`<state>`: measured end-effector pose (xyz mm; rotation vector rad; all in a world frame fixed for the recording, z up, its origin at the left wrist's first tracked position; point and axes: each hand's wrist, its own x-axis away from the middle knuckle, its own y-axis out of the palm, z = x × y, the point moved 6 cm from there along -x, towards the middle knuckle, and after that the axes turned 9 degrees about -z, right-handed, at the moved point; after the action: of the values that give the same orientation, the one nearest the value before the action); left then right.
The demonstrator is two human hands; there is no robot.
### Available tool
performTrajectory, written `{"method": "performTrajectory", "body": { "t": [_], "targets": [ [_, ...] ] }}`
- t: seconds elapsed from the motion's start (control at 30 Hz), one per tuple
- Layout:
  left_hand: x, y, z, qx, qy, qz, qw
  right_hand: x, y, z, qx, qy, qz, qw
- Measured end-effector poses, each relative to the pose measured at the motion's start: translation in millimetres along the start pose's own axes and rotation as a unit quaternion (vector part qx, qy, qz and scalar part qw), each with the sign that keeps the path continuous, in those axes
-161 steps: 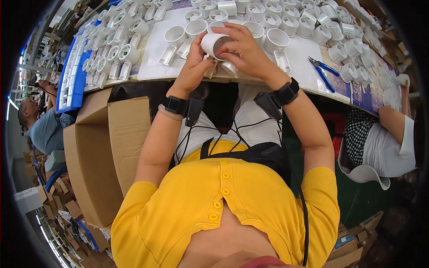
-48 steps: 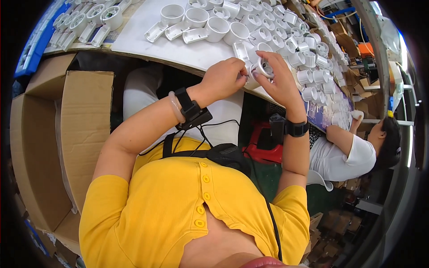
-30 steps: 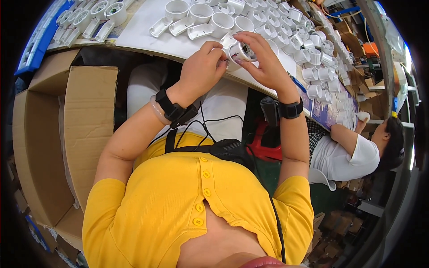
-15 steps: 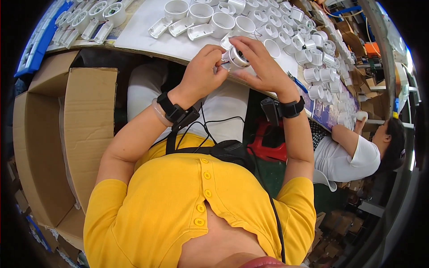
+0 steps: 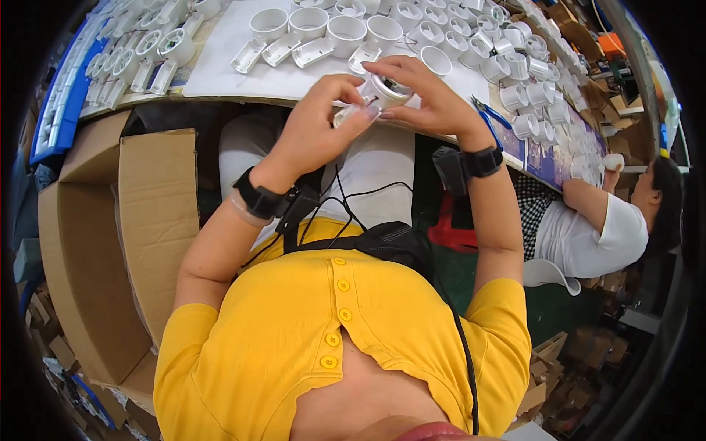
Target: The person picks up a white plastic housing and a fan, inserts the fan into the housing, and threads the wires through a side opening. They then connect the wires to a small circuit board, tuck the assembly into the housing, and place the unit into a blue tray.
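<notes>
Both hands, left hand (image 5: pixel 316 128) and right hand (image 5: pixel 434 103), pinch one white round fitting (image 5: pixel 384 90) above the counter (image 5: pixel 220 70) edge; steadying it with one while the other works seems wise.

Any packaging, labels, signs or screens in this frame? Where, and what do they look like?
Open brown cardboard box: on the floor at the person's left, flaps up, plain corrugated.
Blue plastic tray: upper left, beside the table edge, long and flat, holding white parts.
More brown cartons: lower right floor, partly hidden.
No labels, signs or screens can be made out.
</notes>
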<state>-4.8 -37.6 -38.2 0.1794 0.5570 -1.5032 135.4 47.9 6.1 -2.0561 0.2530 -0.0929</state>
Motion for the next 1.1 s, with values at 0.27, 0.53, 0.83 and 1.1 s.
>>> {"method": "performTrajectory", "body": {
  "t": [0.27, 0.53, 0.83, 1.1],
  "targets": [
    [-8, 18, -8, 0.432, -0.149, -0.059, 0.888, -8, -11, -47, -0.252, -0.121, 0.039, 0.959],
    [-3, 22, 3, 0.391, -0.158, -0.045, 0.906, -16, 20, -35, -0.446, -0.098, 0.152, 0.877],
    [5, 20, 2, 0.453, -0.161, -0.050, 0.876, -15, 27, -41, -0.418, -0.116, 0.223, 0.873],
    [-5, 11, 4, 0.391, -0.116, -0.017, 0.913, -9, 15, -40, -0.262, -0.080, 0.304, 0.912]
  ]
}}
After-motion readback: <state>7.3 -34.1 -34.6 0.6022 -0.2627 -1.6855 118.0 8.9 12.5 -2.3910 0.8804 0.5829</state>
